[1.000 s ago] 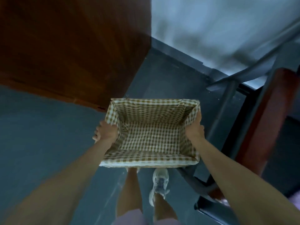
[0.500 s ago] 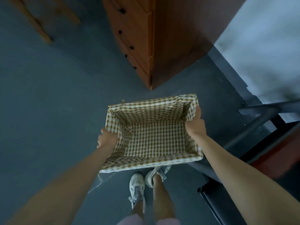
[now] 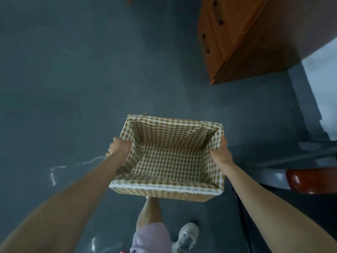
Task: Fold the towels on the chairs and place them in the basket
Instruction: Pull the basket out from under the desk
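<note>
A rectangular basket (image 3: 164, 188), lined with tan-and-white checked cloth, is held up above the dark grey floor (image 3: 73, 79), level and with its opening turned upward. It is carried between the two hands, one at each short side. The left wall's rim is gripped by the left hand (image 3: 120, 146), whose fingers are curled over the edge and bunch the lining there. The right wall's rim is gripped by the right hand (image 3: 221, 154); its thumb is laid along the top edge, while its other fingers are hidden outside the wall. Both forearms are stretched forward and down from the lower corners of the view. The checked lining is seen on the bottom and on all four walls. Below the basket's near edge a leg and a pale shoe (image 3: 187, 234) are seen. A wooden chest of drawers (image 3: 228, 42) is seen beyond the basket to the right, well apart from it. A chair (image 3: 310, 179) with a red-brown seat is seen at the right edge, near the right forearm.
</note>
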The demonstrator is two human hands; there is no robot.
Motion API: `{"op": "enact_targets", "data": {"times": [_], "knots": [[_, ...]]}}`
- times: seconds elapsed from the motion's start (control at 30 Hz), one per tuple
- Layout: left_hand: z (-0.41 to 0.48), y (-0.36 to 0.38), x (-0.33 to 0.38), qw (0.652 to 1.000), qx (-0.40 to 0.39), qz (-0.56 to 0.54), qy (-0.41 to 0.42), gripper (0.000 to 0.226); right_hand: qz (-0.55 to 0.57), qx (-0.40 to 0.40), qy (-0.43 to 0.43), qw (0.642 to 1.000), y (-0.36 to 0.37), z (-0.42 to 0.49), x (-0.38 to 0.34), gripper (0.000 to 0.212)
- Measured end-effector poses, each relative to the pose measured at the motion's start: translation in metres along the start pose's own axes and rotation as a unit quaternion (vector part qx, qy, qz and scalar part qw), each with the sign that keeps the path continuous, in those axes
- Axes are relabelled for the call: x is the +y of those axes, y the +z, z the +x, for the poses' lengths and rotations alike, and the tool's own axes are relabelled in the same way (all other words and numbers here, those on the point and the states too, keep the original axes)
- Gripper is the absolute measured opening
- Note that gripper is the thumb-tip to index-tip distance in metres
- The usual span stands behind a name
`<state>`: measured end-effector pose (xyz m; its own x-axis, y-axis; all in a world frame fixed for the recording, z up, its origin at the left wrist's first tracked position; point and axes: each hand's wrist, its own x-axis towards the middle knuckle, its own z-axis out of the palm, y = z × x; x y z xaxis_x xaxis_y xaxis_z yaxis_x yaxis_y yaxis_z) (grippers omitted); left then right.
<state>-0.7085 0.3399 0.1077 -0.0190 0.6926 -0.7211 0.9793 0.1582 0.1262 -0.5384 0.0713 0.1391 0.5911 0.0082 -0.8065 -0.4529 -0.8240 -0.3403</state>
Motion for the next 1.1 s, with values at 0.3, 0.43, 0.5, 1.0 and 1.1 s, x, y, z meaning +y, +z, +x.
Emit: {"op": "enact_targets", "data": {"times": [0.3, 0.43, 0.5, 1.0, 1.1], "knots": [[-0.052, 0.030, -0.107, 0.998, 0.013, -0.057, -0.008, 0.054, -0.003, -0.028, -0.053, 0.998, 0.020, -0.041, 0.085, 0.073], [-0.038, 0.054, -0.138, 0.997, -0.012, -0.065, -0.045, 0.055, -0.052, -0.027, -0.058, 0.997, 0.039, -0.023, 0.105, 0.072], [-0.027, 0.068, -0.148, 0.997, -0.018, -0.058, -0.057, 0.054, -0.072, -0.032, -0.056, 0.995, 0.052, -0.006, 0.108, 0.070], [0.055, 0.091, -0.189, 0.982, 0.080, -0.169, 0.020, 0.057, -0.016, 0.001, -0.238, 0.971, 0.136, 0.068, 0.075, 0.073], [0.072, 0.131, -0.217, 0.981, 0.066, -0.183, 0.009, 0.054, -0.027, -0.007, -0.225, 0.974, 0.167, 0.092, 0.118, 0.077]]}}
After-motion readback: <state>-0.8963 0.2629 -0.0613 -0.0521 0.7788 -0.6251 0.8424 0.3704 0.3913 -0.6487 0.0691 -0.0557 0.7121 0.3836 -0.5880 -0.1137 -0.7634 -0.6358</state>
